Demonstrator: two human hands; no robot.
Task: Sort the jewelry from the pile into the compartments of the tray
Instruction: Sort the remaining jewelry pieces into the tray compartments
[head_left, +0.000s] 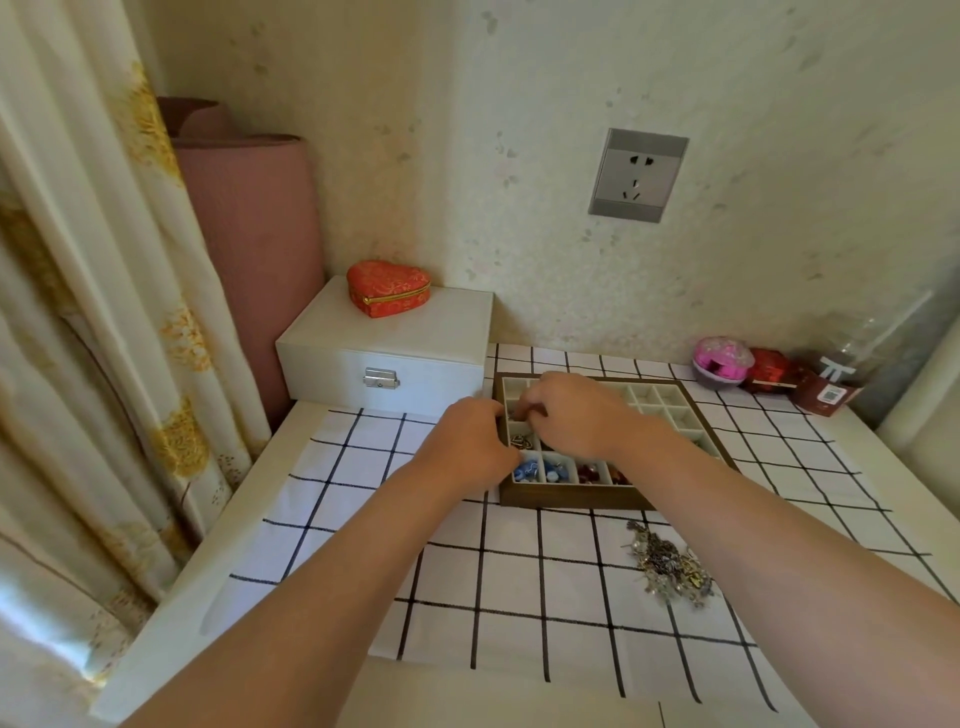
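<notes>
Both hands meet over the tray's (576, 500) left compartments: left hand (470, 441) at its edge, right hand (574, 413) above; finger grip indiscernible. Jewelry pile (667, 564) lies nearer, on the surface (363, 478).

Little here can be read from where I sit. The brown label on the clear plastic bottle (852, 364) at the back right carries a white mark like "π" and a small square code below it, too blurred to make out.

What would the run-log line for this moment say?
hands: left, right over tray | near row: beads | pile: unsorted on cloth
</notes>
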